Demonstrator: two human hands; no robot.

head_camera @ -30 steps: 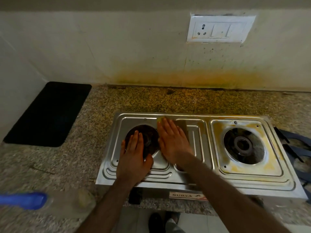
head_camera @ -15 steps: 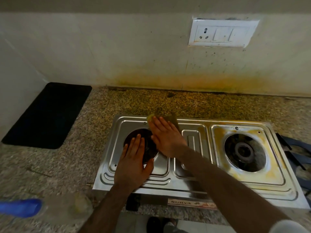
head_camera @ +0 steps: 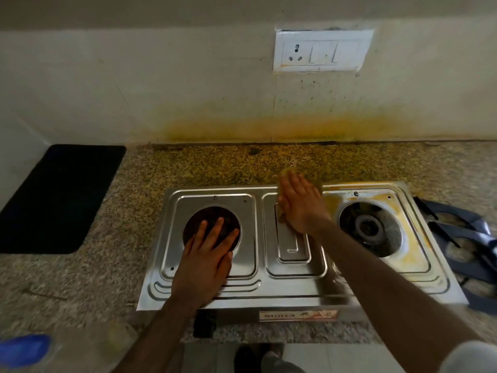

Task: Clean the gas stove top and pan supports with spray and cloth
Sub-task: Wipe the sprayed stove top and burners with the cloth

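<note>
A two-burner steel gas stove top (head_camera: pixel 290 288) lies on the granite counter. My left hand (head_camera: pixel 205 261) rests flat on its left side, fingers spread over the open left burner hole (head_camera: pixel 212 215). My right hand (head_camera: pixel 300 204) presses a yellowish cloth (head_camera: pixel 286 173) flat against the stove's back middle strip; only the cloth's edges show around the fingers. The right burner (head_camera: pixel 369 228) is ringed with yellow grime. Dark pan supports (head_camera: pixel 462 238) lie on the counter to the right of the stove. A spray bottle with a blue head (head_camera: pixel 24 349) lies blurred at the bottom left.
A black mat (head_camera: pixel 57 197) lies on the counter at the left. The tiled wall behind has yellow stains and a white switch plate (head_camera: pixel 321 51). The counter's front edge runs just below the stove, with feet on the floor beneath.
My right hand has slid the cloth rightward along the stove's back edge, from above the left burner to the middle strip. My left hand stays in place.
</note>
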